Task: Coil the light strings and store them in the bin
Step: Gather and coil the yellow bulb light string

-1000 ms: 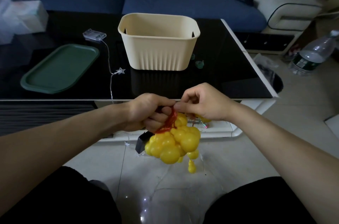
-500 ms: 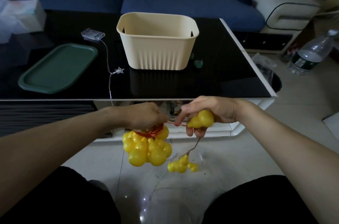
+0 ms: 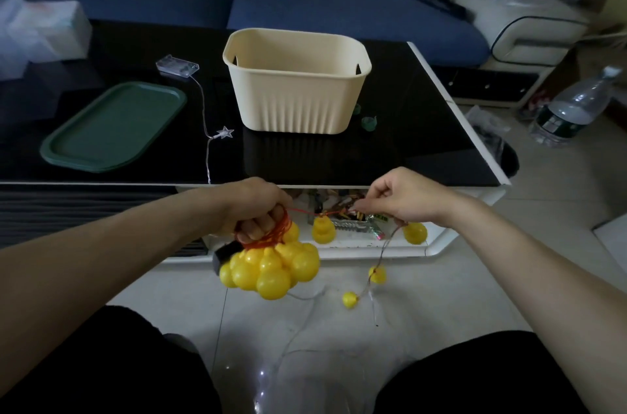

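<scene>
L hand (image 3: 252,210) has its fingers curled round the coil (image 3: 271,264): red wire looped over them, yellow bulbs bunched underneath, hanging below the table (image 3: 424,115) edge. R hand (image 3: 400,200) pinches the wire (image 3: 305,210) w/ thumb and forefinger, other fingers loosely tucked.

What I'm steering by: the free wire runs roughly level, L to R, from coil to the R pinch, one bulb (image 3: 323,229) dangling mid-span. Past the pinch the tail (image 3: 376,273) drops down and inward w/ more bulbs. So I judge R brings the next wrap back over L's fingers; R is the nearer hand to the slack.

Bin (image 3: 295,101) sits on the table straight ahead, looks empty. Star string (image 3: 225,133) lies uncoiled left of it.
</scene>
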{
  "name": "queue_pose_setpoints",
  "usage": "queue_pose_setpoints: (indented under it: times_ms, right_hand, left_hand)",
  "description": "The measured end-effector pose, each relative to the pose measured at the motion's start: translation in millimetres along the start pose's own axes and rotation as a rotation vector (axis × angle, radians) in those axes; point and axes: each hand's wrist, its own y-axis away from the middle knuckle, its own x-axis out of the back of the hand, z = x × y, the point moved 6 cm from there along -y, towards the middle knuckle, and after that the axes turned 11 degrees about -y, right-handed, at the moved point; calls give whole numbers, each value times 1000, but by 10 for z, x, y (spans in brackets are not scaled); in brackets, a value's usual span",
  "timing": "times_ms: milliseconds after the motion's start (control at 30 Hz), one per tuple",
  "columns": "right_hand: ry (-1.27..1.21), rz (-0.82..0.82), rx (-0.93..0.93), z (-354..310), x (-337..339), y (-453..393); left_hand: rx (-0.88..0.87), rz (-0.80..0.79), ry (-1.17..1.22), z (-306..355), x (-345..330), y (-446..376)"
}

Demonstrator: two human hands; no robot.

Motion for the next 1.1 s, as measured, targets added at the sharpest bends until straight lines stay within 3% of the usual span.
queue_pose_setpoints:
  times_ms: [133, 267, 500, 900, 1100]
  right_hand:
    - [-19, 79, 175, -218, -59, 17]
    - [-69, 49, 288, -394, -160, 69]
    - [51, -8, 265, -441, -350, 69]
    - [153, -123, 333, -673, -706, 207]
    - [248, -59, 290, -607, -727, 130]
  left_hand:
    - [-49, -23, 261, 79, -27, 59]
    - [-104, -14, 425, 177, -22, 115]
    - [-167, 37, 643, 277, -4, 111]
    - [-179, 215, 589, 242, -37, 28]
    - [-244, 200, 903, 306, -27, 71]
